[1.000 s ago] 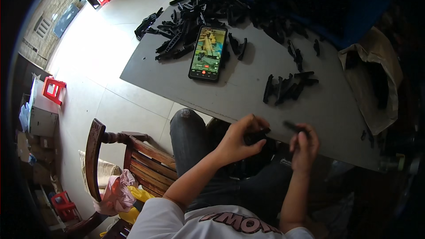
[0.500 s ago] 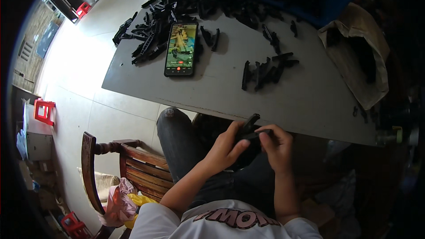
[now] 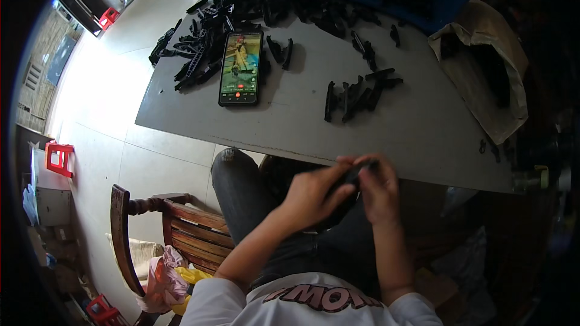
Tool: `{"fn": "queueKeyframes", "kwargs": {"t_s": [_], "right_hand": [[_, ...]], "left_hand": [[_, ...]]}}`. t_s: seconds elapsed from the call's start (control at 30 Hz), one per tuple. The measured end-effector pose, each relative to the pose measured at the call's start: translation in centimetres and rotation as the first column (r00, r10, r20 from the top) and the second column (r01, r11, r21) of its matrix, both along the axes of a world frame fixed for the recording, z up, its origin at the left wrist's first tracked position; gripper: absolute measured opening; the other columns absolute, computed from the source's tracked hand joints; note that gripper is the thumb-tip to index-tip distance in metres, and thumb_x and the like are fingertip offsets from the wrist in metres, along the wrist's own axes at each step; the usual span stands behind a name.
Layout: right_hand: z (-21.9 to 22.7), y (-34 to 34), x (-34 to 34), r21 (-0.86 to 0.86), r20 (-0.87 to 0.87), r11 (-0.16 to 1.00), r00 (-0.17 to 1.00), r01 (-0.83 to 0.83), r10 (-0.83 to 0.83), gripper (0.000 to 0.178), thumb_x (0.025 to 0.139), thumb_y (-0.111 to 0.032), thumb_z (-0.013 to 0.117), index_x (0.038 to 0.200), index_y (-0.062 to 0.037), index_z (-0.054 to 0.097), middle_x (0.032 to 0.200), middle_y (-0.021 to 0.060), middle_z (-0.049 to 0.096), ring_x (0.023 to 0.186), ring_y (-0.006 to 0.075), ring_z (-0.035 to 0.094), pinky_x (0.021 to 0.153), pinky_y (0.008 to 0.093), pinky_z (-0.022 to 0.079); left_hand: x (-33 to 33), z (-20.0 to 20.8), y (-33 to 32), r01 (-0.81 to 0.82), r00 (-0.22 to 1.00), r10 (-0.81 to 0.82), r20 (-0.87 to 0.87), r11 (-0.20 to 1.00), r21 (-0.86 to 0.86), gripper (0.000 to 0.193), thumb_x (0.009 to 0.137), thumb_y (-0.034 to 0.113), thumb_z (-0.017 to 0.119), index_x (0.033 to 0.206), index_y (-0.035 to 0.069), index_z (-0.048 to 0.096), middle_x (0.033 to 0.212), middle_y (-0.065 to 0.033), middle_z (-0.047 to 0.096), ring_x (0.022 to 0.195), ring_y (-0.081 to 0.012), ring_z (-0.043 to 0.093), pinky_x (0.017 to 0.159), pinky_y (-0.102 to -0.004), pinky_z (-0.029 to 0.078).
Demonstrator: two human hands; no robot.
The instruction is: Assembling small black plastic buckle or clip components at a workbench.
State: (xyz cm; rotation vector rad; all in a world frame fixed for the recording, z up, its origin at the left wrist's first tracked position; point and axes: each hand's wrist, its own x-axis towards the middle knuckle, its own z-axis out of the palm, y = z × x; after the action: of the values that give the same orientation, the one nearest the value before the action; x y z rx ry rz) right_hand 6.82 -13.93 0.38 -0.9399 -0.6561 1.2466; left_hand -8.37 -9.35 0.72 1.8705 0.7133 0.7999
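Note:
Over my lap, close to the table's front edge, my left hand (image 3: 311, 196) and my right hand (image 3: 379, 190) meet around a small black plastic part (image 3: 357, 172). Fingers of both hands are closed on it and hide most of its shape. Beyond them on the grey table (image 3: 284, 118) lies a small group of similar black plastic parts (image 3: 356, 98). A larger heap of such parts (image 3: 205, 42) spreads over the far left and back of the table.
A phone with a lit screen (image 3: 240, 69) lies left of the middle. A blue bin (image 3: 447, 0) stands at the back, with an open pale sack (image 3: 507, 108) to its right. A wooden chair (image 3: 196, 220) is at my left; red stools (image 3: 59, 158) stand on the floor.
My hands have drawn closer together, and the fingers now cover more of the black part, whose upper end stuck out before. The view has shifted slightly.

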Motion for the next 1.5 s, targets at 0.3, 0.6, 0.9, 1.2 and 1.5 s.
{"fn": "queueKeyframes", "kwargs": {"t_s": [0.3, 0.6, 0.9, 1.2, 1.5], "right_hand": [[-0.6, 9.3, 7.9, 0.310, 0.946, 0.945, 0.069, 0.103, -0.318, 0.031, 0.072, 0.009, 0.049, 0.100, -0.0015, 0.057, 0.105, 0.0101, 0.057, 0.099, 0.0243, 0.056, 0.083, 0.0319, 0.045], [-0.6, 11.5, 10.9, 0.317, 0.948, 0.925, -0.031, 0.209, -0.318, 0.032, 0.073, 0.005, 0.055, 0.104, -0.0023, 0.058, 0.112, 0.0108, 0.055, 0.103, 0.0283, 0.055, 0.084, 0.0345, 0.046], [-1.2, 10.1, 10.8, 0.339, 0.908, 0.913, 0.174, 0.227, -0.381, 0.023, 0.079, 0.000, 0.056, 0.101, -0.0026, 0.060, 0.090, 0.0074, 0.061, 0.084, 0.0174, 0.059, 0.074, 0.0284, 0.046], [-2.8, 15.0, 25.7, 0.361, 0.872, 0.742, 0.077, 0.565, -0.483, 0.023, 0.083, -0.008, 0.057, 0.105, -0.0046, 0.060, 0.087, 0.0056, 0.061, 0.077, 0.0133, 0.057, 0.072, 0.0281, 0.045], [-3.5, 22.8, 41.5, 0.155, 0.978, 0.782, 0.016, 0.604, -0.207, 0.056, 0.083, -0.008, 0.055, 0.136, -0.0055, 0.036, 0.136, 0.0169, 0.039, 0.124, 0.0307, 0.039, 0.103, 0.0426, 0.032]], "left_hand": [[1.2, -0.6, 10.4, -0.132, 0.902, 0.387, -0.192, 0.669, 0.731, 0.034, 0.075, 0.002, 0.051, 0.108, 0.008, 0.057, 0.112, -0.0107, 0.055, 0.108, -0.0286, 0.050, 0.088, -0.0374, 0.041], [-0.7, 0.8, 10.0, 0.107, 0.849, 0.328, -0.414, 0.660, 0.744, 0.025, 0.073, 0.005, 0.053, 0.098, 0.009, 0.053, 0.101, -0.0084, 0.055, 0.103, -0.0235, 0.052, 0.086, -0.0356, 0.040], [-0.4, 0.5, 8.5, -0.080, 0.929, 0.200, -0.311, 0.930, 0.360, 0.030, 0.073, 0.004, 0.055, 0.102, 0.006, 0.049, 0.089, -0.0130, 0.054, 0.082, -0.0362, 0.056, 0.068, -0.0418, 0.046], [0.5, -1.0, 9.0, -0.204, 0.958, 0.232, -0.167, 0.964, 0.172, 0.028, 0.072, 0.005, 0.054, 0.100, 0.006, 0.049, 0.077, -0.0173, 0.061, 0.071, -0.0375, 0.058, 0.063, -0.0426, 0.045], [0.7, -0.3, 9.4, -0.150, 0.936, 0.199, -0.290, 0.972, 0.182, 0.031, 0.068, 0.010, 0.057, 0.098, 0.008, 0.052, 0.078, -0.0133, 0.060, 0.068, -0.0319, 0.060, 0.061, -0.0389, 0.047]]}}
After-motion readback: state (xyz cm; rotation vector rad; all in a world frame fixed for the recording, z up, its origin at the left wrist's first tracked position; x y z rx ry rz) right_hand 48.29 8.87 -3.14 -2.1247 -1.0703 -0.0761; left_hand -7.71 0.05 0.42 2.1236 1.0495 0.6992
